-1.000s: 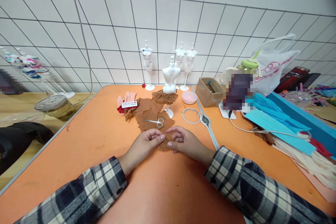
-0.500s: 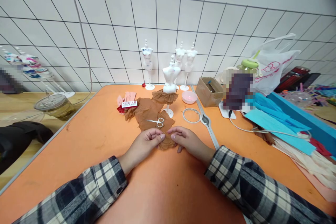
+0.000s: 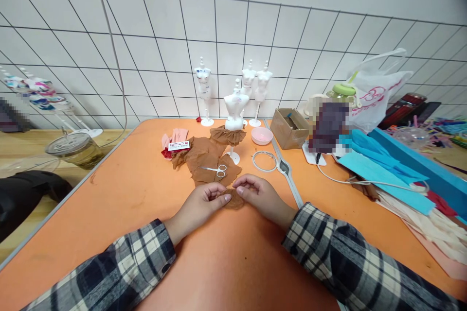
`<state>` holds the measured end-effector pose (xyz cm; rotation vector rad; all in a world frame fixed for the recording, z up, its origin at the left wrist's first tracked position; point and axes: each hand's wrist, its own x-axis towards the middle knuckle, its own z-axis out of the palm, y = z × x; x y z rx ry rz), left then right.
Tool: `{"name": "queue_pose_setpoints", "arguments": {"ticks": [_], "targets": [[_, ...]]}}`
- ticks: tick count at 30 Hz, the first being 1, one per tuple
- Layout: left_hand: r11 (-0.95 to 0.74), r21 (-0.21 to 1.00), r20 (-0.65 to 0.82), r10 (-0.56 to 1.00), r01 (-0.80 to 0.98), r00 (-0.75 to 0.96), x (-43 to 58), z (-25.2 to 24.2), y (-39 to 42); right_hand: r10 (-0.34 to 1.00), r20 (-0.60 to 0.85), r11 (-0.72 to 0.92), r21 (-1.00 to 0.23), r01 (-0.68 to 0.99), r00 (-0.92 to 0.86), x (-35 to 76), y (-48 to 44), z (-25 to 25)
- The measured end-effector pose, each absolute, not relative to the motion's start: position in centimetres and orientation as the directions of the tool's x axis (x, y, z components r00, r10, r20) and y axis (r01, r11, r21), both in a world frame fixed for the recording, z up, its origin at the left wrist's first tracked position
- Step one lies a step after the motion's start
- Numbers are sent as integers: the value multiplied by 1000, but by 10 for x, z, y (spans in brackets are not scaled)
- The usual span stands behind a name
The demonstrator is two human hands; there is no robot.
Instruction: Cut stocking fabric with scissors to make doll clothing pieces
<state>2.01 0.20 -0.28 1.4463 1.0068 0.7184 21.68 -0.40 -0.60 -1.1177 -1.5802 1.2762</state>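
A small gathered piece of brown fabric [image 3: 233,199] is pinched between my two hands, low over the orange table. My left hand [image 3: 205,200] grips its left side with thumb and fingertips. On the right side, the thumb and fingers of my right hand [image 3: 258,196] close on the same piece. Just beyond them, small scissors [image 3: 218,170] lie on a larger spread of brown fabric [image 3: 204,151]. Behind stands a small white dress form [image 3: 236,107] wearing a ruffled brown skirt [image 3: 226,135] around its lower part.
More dress forms [image 3: 203,80] stand by the tiled wall. A pink bowl [image 3: 261,136], a hoop [image 3: 265,161] and a cardboard box [image 3: 289,128] sit to the right. A white cable [image 3: 368,182] crosses the blue fabric sheets [image 3: 386,175]. Pink fabric and a labelled packet [image 3: 178,146] lie left.
The brown piece looks more bunched between my fingertips, with less of it showing below. My right hand's fingers have drawn in closer. The view has shifted slightly.
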Motion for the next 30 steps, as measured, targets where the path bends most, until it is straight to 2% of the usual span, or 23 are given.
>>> {"name": "queue_pose_setpoints", "arguments": {"ticks": [3, 6, 9, 14, 18, 20, 25, 28, 30], "targets": [[-3, 974, -104, 885, 228, 454, 22, -3, 0, 963, 73, 144, -953, 265, -260, 214, -6, -5], [-10, 964, -119, 878, 266, 464, 22, -3, -1, 974, 65, 127, -950, 286, -217, 213, -7, -5], [-15, 957, -128, 873, 290, 470, 21, -3, 0, 977, 67, 115, -965, 236, -205, 213, -6, -6], [-22, 968, -95, 890, 251, 445, 23, -3, 1, 961, 68, 85, -995, 54, -266, 212, -4, -11], [-31, 974, -74, 895, 225, 440, 23, -1, -3, 964, 60, 77, -995, 59, -258, 211, -5, -12], [-67, 974, -22, 922, 215, 388, 22, 1, -4, 968, 75, 85, -996, 29, -239, 211, -4, -12], [-174, 932, 170, 985, 318, 39, 21, 8, 23, 975, 160, 167, -986, 32, -152, 215, 4, -15], [-192, 877, 232, 972, 440, -39, 30, 10, 57, 967, 186, 206, -973, 106, -174, 215, 8, -19], [-161, 843, 216, 975, 513, -48, 39, 9, 78, 959, 188, 221, -965, 142, -212, 214, 8, -20]]}}
